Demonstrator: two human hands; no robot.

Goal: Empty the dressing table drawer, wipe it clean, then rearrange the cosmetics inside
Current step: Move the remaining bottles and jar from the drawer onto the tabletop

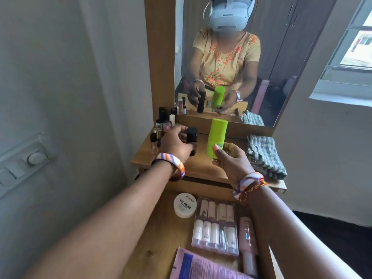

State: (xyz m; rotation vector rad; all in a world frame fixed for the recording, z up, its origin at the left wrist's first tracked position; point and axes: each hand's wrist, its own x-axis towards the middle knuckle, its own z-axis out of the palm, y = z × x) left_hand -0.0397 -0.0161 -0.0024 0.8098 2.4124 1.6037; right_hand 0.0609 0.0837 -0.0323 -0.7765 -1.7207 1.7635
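A tall mirror (pixel 271 93) fills the 12 o'clock part of the view, and it leans a little to the right. A broad wooden frame (pixel 159 57) runs down its left side. In the glass, at about 1 o'clock, the dark doors of a wardrobe (pixel 281 27) are reflected. A pale wall (pixel 60 77) takes the whole side from 9 to 11 o'clock. At 9 o'clock a white switch plate (pixel 24 158) is fixed on it, with a round dial (pixel 36 157). At 2 o'clock there is a window (pixel 358 47) with bright daylight, and under it a white sill (pixel 340 93). At 4 o'clock a dark floor (pixel 332 228) shows.
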